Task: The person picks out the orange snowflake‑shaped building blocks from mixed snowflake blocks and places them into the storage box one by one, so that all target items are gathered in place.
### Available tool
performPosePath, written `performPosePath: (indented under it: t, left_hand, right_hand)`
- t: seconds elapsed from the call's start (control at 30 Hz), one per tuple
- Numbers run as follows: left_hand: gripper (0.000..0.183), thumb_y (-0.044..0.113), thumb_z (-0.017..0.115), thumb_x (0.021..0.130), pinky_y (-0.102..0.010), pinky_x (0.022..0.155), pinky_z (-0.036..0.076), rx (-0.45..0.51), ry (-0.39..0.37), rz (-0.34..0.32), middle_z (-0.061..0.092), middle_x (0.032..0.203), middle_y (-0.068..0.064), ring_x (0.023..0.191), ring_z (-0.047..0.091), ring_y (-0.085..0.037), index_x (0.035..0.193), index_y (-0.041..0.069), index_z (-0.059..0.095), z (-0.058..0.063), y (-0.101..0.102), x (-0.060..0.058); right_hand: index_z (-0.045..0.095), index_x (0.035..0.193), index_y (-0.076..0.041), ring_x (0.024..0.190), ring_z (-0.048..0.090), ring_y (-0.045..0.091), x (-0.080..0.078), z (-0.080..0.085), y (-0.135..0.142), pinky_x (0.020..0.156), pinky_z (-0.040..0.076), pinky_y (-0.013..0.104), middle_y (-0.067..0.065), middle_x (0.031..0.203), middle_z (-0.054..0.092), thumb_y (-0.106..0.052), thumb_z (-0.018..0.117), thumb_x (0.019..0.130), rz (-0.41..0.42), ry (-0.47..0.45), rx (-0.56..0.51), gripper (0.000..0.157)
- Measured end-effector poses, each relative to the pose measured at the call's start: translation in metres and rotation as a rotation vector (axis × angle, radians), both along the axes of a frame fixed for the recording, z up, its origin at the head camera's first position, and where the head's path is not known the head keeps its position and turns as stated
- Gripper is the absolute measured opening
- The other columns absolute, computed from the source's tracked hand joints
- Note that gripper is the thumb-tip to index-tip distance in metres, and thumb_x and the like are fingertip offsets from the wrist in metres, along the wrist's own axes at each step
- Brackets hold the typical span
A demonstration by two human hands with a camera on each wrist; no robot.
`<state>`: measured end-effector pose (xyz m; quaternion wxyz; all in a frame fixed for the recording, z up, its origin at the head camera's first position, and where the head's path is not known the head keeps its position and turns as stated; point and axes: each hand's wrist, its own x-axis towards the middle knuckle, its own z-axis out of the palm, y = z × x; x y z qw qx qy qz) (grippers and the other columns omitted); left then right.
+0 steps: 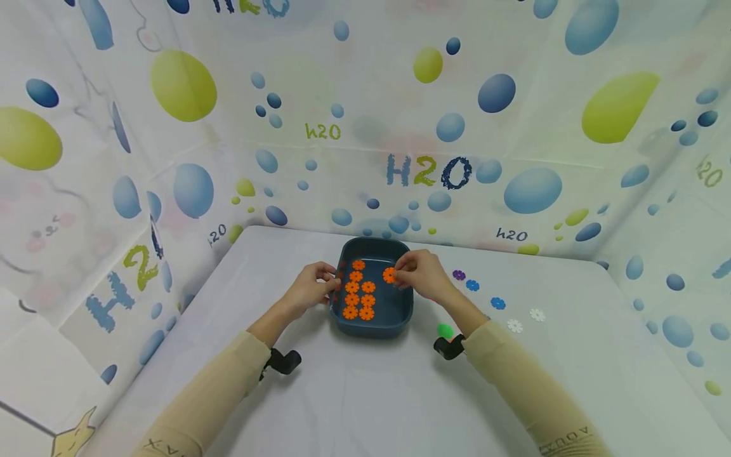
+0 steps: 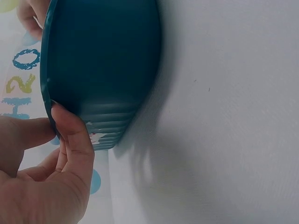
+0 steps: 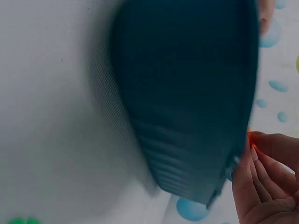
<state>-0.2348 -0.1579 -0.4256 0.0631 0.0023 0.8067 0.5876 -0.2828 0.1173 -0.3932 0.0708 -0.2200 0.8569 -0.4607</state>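
Observation:
A dark blue-green plastic bin [image 1: 374,331] stands on the table, with several orange flower-shaped discs [image 1: 352,299] laid in two columns on its left half. My left hand [image 1: 310,289] grips the bin's left rim; in the left wrist view the thumb and fingers of that hand [image 2: 60,168] pinch the edge. Above the right part of the bin, my right hand [image 1: 427,274] pinches another orange flower disc [image 1: 389,275] between thumb and fingertips. Only a sliver of this orange disc [image 3: 252,140] shows beside the rim in the right wrist view.
Right of the bin lie a purple flower disc [image 1: 459,275], blue ones [image 1: 498,303], white ones [image 1: 515,325] and a green one [image 1: 445,331], partly near the right forearm. A printed curtain [image 1: 371,114] hangs behind the white table [image 1: 365,393].

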Motion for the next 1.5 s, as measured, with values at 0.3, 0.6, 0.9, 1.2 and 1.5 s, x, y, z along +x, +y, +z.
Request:
performPosePath:
  t: [0.3, 0.6, 0.9, 1.2, 1.5]
  left_hand:
    - [0.032, 0.007, 0.060, 0.103, -0.029, 0.062, 0.057, 0.002, -0.003, 0.002, 0.060, 0.103, -0.017, 0.084, 0.065, -0.026, 0.130, -0.008, 0.053, 0.000, -0.001, 0.000]
    - [0.033, 0.007, 0.060, 0.103, -0.028, 0.062, 0.057, 0.004, -0.003, -0.004, 0.060, 0.103, -0.017, 0.086, 0.067, -0.031, 0.131, -0.008, 0.053, 0.001, -0.001, -0.001]
    - [0.032, 0.007, 0.061, 0.103, -0.029, 0.063, 0.057, 0.002, -0.005, 0.004, 0.061, 0.103, -0.017, 0.087, 0.067, -0.034, 0.131, -0.008, 0.053, 0.003, -0.001, 0.001]
    - [0.032, 0.007, 0.061, 0.103, -0.028, 0.061, 0.057, 0.014, -0.002, -0.009, 0.061, 0.103, -0.017, 0.088, 0.067, -0.038, 0.130, -0.008, 0.053, -0.001, 0.000, 0.000]
    - [0.032, 0.007, 0.061, 0.103, -0.028, 0.062, 0.058, 0.006, -0.001, -0.006, 0.061, 0.103, -0.017, 0.083, 0.068, -0.034, 0.129, -0.008, 0.053, -0.002, -0.001, -0.001]
  right_hand:
    - [0.070, 0.106, 0.005, 0.077, 0.075, 0.021, -0.013, -0.018, -0.034, 0.073, 0.062, 0.034, 0.014, 0.093, 0.076, 0.001, 0.066, 0.096, -0.025, 0.080, 0.089, 0.011]
    - [0.070, 0.109, 0.003, 0.073, 0.070, 0.018, -0.021, -0.027, -0.054, 0.067, 0.059, 0.031, 0.013, 0.092, 0.075, 0.002, 0.064, 0.096, -0.055, 0.181, 0.241, 0.014]
    - [0.069, 0.110, 0.003, 0.076, 0.066, 0.020, -0.030, -0.036, -0.064, 0.068, 0.058, 0.032, 0.013, 0.096, 0.072, 0.000, 0.063, 0.098, -0.058, 0.154, 0.311, 0.014]
    - [0.070, 0.107, 0.002, 0.083, 0.065, 0.024, -0.031, -0.040, -0.066, 0.074, 0.058, 0.038, 0.015, 0.101, 0.070, -0.001, 0.064, 0.096, -0.085, 0.183, 0.388, 0.012]
    - [0.067, 0.121, 0.004, 0.097, 0.064, 0.028, -0.028, -0.035, -0.066, 0.086, 0.056, 0.040, 0.017, 0.115, 0.068, -0.008, 0.068, 0.098, -0.053, 0.223, 0.387, 0.026]
